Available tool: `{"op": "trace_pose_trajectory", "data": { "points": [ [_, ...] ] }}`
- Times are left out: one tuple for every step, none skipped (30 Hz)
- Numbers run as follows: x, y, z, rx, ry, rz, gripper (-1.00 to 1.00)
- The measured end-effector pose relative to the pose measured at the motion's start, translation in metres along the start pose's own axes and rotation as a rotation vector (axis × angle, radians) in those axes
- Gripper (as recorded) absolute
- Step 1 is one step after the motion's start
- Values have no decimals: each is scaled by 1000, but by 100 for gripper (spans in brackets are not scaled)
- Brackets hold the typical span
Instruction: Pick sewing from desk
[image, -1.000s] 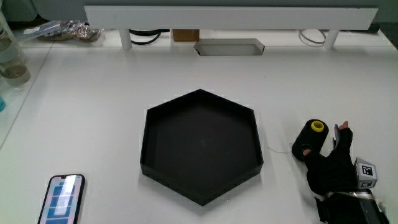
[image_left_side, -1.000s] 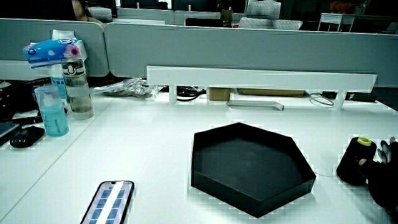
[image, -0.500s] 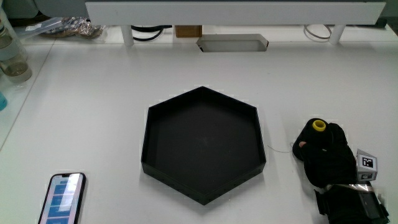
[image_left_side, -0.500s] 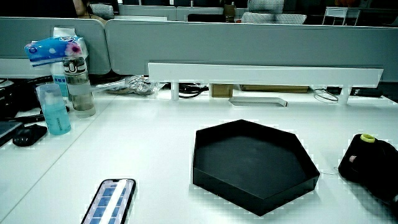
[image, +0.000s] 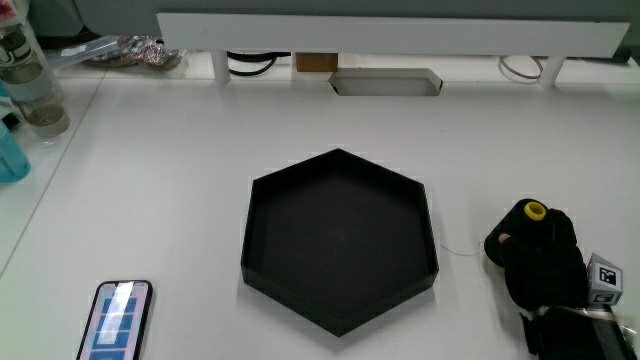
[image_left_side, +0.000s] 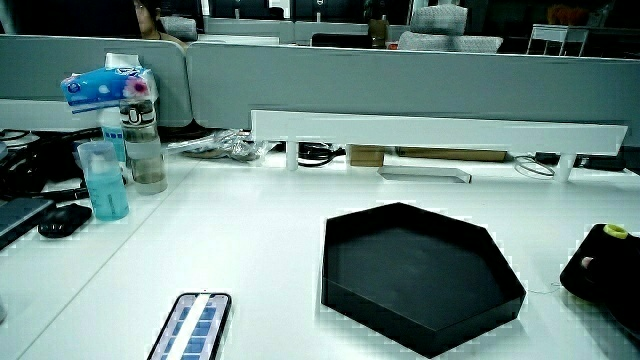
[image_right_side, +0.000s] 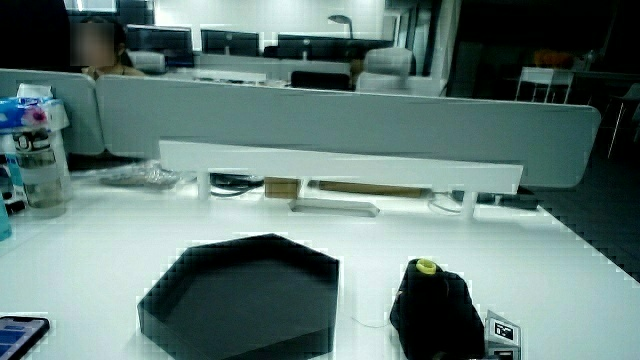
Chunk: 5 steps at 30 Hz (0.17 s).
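I am wrapping my hand (image: 545, 268) around the black thread spool (image: 527, 226) beside the hexagonal tray (image: 340, 240); it is resting on the worktop (image: 180, 180), lifting remains.

Black-gloved hand (image: 548, 268) bears a small patterned cube (image: 604, 279).

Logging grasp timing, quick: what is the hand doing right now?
Hand: closed, its grip wrapped around the black thread spool with the yellow core, on the table beside the hexagonal tray.

Hand (image: 545, 268) low on table, fingers curled, grip closed.
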<state>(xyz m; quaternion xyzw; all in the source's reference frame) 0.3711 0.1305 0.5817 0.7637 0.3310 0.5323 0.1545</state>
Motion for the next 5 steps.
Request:
{"op": "trace_pose_trajectory", "data": {
  "points": [
    [7, 7, 2, -39, 38, 2, 100],
    [4, 8, 1, -46, 44, 10, 100],
    [0, 9, -1, -52, 42, 15, 100],
    [-5, 11, -4, -62, 64, 42, 100],
    [-14, 9, -8, -68, 67, 49, 100]
  ]
}}
